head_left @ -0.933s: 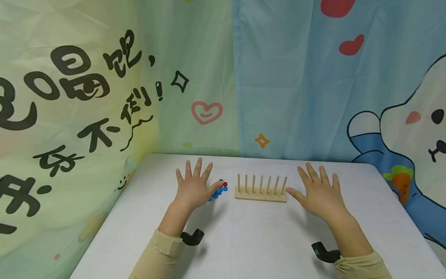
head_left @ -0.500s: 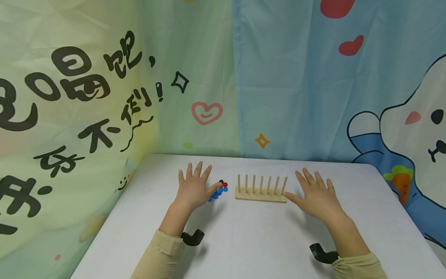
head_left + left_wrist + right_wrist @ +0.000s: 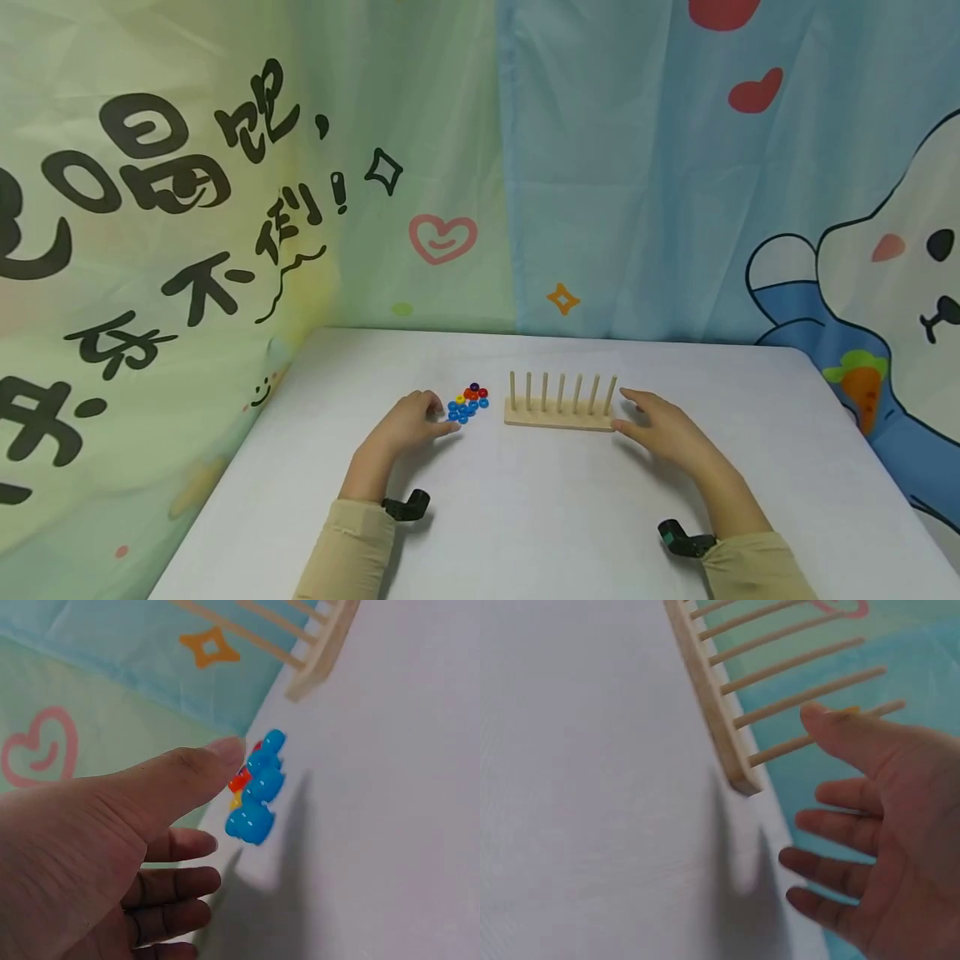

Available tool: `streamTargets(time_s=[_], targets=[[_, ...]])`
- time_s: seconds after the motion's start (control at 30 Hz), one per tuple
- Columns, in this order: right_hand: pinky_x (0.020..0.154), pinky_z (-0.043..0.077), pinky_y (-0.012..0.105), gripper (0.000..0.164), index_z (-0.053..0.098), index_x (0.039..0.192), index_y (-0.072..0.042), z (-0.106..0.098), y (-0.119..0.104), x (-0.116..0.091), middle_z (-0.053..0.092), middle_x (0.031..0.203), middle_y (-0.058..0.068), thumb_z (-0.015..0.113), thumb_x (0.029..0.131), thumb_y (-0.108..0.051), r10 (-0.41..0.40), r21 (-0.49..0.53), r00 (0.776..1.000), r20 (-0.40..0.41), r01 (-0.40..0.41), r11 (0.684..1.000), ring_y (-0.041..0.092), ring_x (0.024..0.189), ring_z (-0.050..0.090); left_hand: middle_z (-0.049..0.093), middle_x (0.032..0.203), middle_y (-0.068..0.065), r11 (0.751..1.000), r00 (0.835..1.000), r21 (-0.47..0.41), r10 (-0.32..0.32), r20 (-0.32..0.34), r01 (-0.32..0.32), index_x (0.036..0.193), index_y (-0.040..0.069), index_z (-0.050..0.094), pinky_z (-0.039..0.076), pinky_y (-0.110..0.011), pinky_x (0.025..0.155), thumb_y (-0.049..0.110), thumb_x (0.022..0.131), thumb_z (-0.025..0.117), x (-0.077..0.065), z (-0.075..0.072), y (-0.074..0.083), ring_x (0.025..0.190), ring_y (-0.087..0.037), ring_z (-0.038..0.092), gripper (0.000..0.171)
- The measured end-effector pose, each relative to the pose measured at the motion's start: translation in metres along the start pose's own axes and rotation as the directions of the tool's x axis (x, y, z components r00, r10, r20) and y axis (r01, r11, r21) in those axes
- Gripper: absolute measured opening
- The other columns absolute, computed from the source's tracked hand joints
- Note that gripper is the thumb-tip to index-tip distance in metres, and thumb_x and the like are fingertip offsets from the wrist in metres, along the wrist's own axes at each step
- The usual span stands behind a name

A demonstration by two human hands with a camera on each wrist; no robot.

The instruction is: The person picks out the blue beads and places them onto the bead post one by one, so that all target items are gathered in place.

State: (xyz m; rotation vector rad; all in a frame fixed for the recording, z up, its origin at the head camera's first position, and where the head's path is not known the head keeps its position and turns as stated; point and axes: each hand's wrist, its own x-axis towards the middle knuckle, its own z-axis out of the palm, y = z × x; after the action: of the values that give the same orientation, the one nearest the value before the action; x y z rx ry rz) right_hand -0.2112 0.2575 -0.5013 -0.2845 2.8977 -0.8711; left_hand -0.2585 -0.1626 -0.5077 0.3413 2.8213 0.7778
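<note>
Small glossy beads (image 3: pixel 462 409) lie in a cluster left of centre on the white table: mostly blue, with red, orange, yellow and one dark. My left hand (image 3: pixel 405 423) is just left of them, thumb and loosely bent fingers spread apart and holding nothing. In the left wrist view the thumb overlaps part of the bead cluster (image 3: pixel 253 823). Right of the beads stands a pale wooden rack (image 3: pixel 558 415) with a row of several upright pegs. At its right end is my right hand (image 3: pixel 663 425), palm facing the rack; the right wrist view shows its fingers apart, with nothing between them.
The white table (image 3: pixel 555 517) reaches back to a printed curtain (image 3: pixel 585 167) with hearts and a cartoon animal. Another printed cloth (image 3: pixel 187 358) with black lettering hangs along the left side. Each wrist carries a small black camera mount.
Both hands have turned from palms-down with fingers spread to thumbs nearest the wearer and fingers bent. The left uncovers more beads; the right has come in to the rack's end.
</note>
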Motion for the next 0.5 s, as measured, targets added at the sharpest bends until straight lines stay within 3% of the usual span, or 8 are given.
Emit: streamTargets(time_s=[0.2,0.5], targets=[[0.104,0.040,0.062,0.072,0.045,0.145,-0.001,0.012,0.012,0.008,0.050,0.142,0.028,0.065,0.093,-0.047,-0.039,0.048,0.998,-0.044,0.041,0.998,0.047,0.126,0.051,0.054,0.087,0.000,0.999,0.999,0.015,0.035,-0.023,-0.035,0.097,0.014,0.062,0.041,-0.031,0.074,0.044,0.082,0.079,0.002,0.012,-0.012,0.082,-0.016,0.048,0.037],[0.103,0.039,0.061,0.071,0.050,0.142,-0.004,0.027,0.025,0.017,0.055,0.138,0.024,0.072,0.088,-0.045,-0.054,0.076,0.995,-0.087,0.061,0.995,0.044,0.124,0.049,0.055,0.091,0.002,0.997,0.996,0.070,0.041,-0.084,-0.035,0.093,0.018,0.064,0.045,-0.034,0.081,0.039,0.085,0.076,0.002,0.020,-0.014,0.086,-0.015,0.049,0.025]])
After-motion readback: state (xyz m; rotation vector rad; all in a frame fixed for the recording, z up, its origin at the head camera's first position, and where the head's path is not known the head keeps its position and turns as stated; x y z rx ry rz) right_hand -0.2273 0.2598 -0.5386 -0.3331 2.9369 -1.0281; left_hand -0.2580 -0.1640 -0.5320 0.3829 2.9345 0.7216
